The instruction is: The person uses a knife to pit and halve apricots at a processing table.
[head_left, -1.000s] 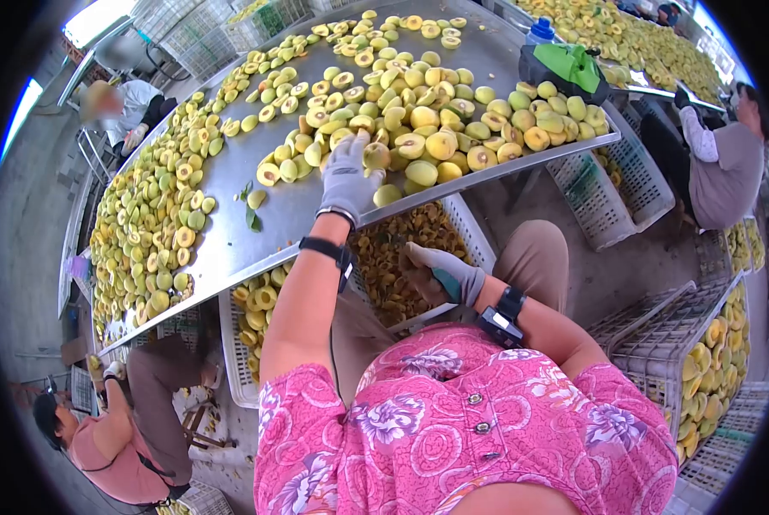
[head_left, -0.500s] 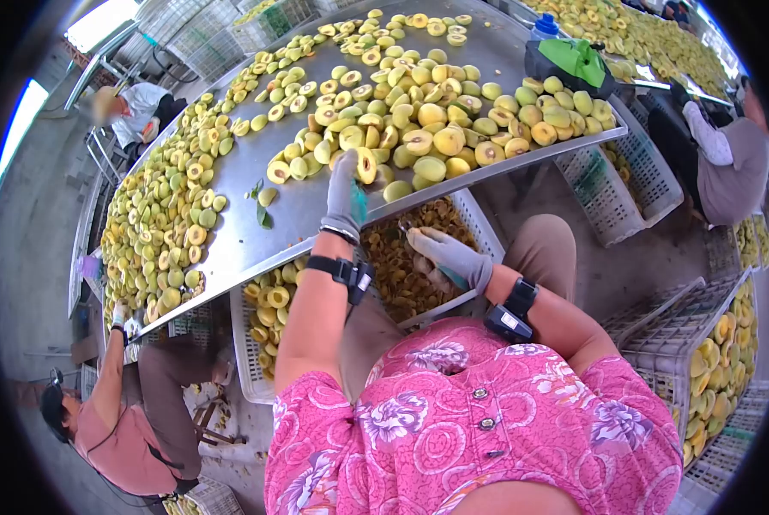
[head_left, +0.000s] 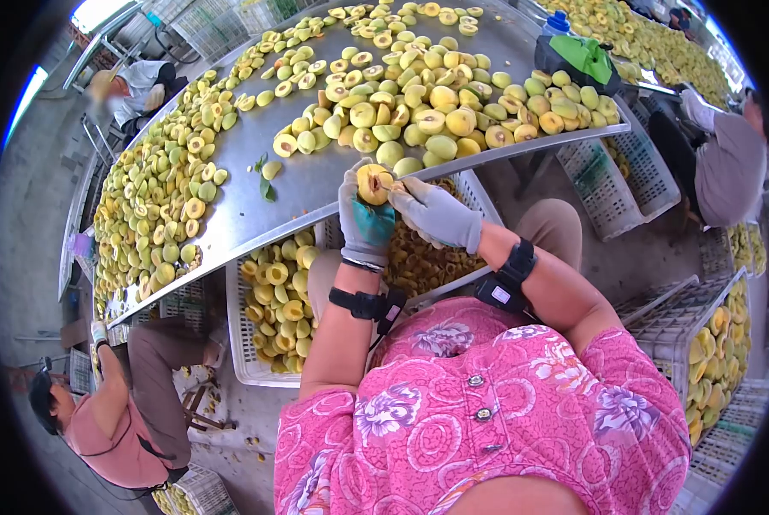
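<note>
My left hand (head_left: pixel 365 215), in a grey glove with a green palm, holds up a yellow stone-fruit half (head_left: pixel 373 184), its cut face and brown centre showing. Close against that fruit is my gloved right hand (head_left: pixel 436 213). Its fingers are pinched round a small thin tool, mostly hidden by them, whose tip meets the cut face. Both hands are just off the front edge of the metal table (head_left: pixel 230 215). Below them, a white crate (head_left: pixel 479 202) holds brown pits and scraps. Many halved yellow-green fruits (head_left: pixel 436 99) lie heaped on the table.
A white crate of fruit halves (head_left: pixel 277 300) stands under the table on the left. Another crate (head_left: pixel 624 193) is at the right, near a seated co-worker (head_left: pixel 732 172). Stacked crates (head_left: pixel 667 352) sit behind. One person (head_left: pixel 114 429) works at lower left. A green bag (head_left: pixel 582 56) rests on the table.
My left hand has drawn back from the heap with a fruit half. My right hand has risen from over the pit crate to meet it.
</note>
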A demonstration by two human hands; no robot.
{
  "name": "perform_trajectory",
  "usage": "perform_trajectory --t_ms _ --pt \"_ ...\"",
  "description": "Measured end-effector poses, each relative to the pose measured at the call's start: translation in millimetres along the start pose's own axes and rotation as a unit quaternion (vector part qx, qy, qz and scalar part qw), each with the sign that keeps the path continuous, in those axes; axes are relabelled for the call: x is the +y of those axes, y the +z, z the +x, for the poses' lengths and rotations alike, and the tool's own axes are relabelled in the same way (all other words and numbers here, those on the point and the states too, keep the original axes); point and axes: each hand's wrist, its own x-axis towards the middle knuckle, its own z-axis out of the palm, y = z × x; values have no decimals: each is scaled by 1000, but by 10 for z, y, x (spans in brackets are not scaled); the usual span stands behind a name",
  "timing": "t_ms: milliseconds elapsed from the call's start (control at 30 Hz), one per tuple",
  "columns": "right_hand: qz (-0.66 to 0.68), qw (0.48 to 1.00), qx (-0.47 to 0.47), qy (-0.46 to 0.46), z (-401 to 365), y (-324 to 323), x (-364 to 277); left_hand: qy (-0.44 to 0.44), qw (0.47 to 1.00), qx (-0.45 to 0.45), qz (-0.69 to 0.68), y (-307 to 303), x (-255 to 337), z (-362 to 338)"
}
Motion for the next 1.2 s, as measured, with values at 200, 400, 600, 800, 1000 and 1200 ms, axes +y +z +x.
perform_trajectory --t_ms 200,400,600,800,1000,1200 --pt "-42 999 1 22 -23 54 -38 86 969 -44 229 -50 -65 -83" --pt "-78 997 4 3 -52 135 15 71 994 -1 81 -18 -156 -83" --pt "-56 996 9 -64 80 226 429 60 992 39 102 11 -136 -114" --pt "81 992 -55 76 -131 232 126 49 967 62 242 83 -56 -126" --pt "189 964 -128 135 -151 157 194 -45 973 -3 228 156 71 -202" --pt "226 945 -173 164 -163 125 226 -59 978 -2 198 178 91 -270"
